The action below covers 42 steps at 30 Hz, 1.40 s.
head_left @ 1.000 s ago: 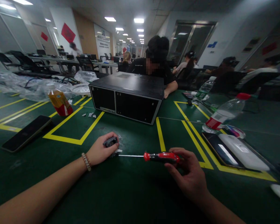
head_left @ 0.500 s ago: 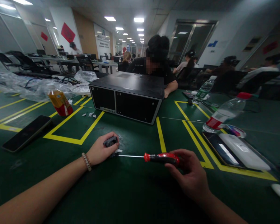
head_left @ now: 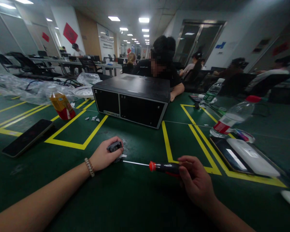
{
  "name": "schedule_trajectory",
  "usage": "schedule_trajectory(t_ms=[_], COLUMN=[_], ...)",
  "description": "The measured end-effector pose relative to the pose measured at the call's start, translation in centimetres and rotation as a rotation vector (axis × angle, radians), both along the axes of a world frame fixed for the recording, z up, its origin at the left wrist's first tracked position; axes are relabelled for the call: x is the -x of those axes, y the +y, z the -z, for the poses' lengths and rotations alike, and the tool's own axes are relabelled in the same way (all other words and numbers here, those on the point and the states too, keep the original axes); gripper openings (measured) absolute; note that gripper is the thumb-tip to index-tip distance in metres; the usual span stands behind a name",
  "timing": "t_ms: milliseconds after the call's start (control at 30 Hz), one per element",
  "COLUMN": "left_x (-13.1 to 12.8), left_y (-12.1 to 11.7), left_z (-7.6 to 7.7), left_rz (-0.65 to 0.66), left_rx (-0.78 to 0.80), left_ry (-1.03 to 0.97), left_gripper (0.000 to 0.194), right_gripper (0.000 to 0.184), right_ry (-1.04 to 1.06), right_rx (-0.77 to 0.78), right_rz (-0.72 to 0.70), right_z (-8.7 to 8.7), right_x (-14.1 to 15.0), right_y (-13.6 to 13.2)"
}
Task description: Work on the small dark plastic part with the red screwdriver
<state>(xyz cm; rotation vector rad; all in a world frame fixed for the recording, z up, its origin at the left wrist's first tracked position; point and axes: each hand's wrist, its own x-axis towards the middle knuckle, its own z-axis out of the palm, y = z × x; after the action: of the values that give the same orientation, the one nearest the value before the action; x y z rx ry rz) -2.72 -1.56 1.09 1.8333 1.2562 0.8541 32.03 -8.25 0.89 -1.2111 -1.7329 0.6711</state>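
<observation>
My left hand [head_left: 105,155] is closed around a small dark grey part [head_left: 115,147], pressing it on the green table; its exact kind I cannot make out. My right hand [head_left: 195,177] grips the end of a red and black screwdriver [head_left: 165,167] between thumb and fingers. The screwdriver lies nearly level, its thin shaft pointing left. Its tip reaches the underside of the part by my left fingers, where the contact is hidden. A scrap of white shows beside the part.
A black computer case [head_left: 135,96] stands ahead, a person behind it with a forearm on the table. At left are a phone [head_left: 27,138] and a drink bottle [head_left: 62,104]; at right a clear red-capped bottle [head_left: 234,117], a dark phone [head_left: 229,156] and a white case-like item [head_left: 252,158].
The screwdriver's handle has turned about its length, now showing more black, and its end sits slightly lower. My right fingers have shifted round it. My left hand stays put.
</observation>
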Motion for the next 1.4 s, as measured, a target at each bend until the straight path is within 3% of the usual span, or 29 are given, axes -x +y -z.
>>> schedule_trajectory(t_ms=[567,767,1400], left_x=[-0.04,-0.09,0.05], left_y=[-0.05,-0.15,-0.12], left_z=[-0.11,-0.35,-0.36], left_rz=[0.001,0.004,0.004], left_rx=[-0.005,-0.017,0.017], left_ry=[-0.001,0.003,0.017], left_gripper=[0.016,0.017,0.019], right_gripper=[0.025,0.022,0.013], right_ry=[0.062,0.047,-0.024], right_rx=[-0.004,0.035,0.051], right_rz=[-0.062,-0.015,-0.056], right_z=[-0.36,-0.21,-0.59], right_x=[-0.19,-0.49,-0.07], right_y=[-0.27,-0.24,-0.19])
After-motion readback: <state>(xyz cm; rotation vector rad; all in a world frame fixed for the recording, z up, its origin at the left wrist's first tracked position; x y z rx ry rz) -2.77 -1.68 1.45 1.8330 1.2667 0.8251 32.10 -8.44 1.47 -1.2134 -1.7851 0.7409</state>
